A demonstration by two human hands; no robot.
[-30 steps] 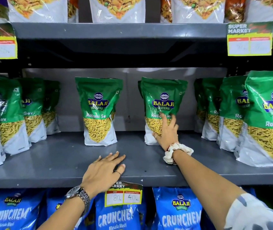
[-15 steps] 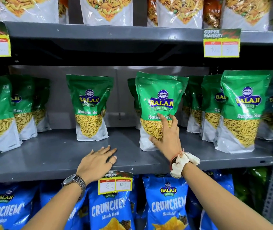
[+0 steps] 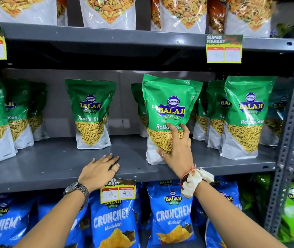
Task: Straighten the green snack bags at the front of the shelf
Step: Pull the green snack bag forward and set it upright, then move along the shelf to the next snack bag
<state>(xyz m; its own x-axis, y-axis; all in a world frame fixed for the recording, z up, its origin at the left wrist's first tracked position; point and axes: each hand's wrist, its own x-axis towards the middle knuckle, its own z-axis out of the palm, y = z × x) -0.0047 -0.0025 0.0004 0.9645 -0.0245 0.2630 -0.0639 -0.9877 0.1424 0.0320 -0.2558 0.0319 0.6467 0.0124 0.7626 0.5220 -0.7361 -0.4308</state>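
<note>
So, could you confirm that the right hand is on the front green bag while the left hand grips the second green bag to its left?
Not quite. The left hand grips nothing: it rests flat on the grey shelf, apart from the second green bag. The right hand is indeed on the front green bag, as the head view shows.

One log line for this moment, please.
right hand: fingers spread on front of green bag | left hand: flat on grey shelf | green bag: upright, near shelf front edge
</note>
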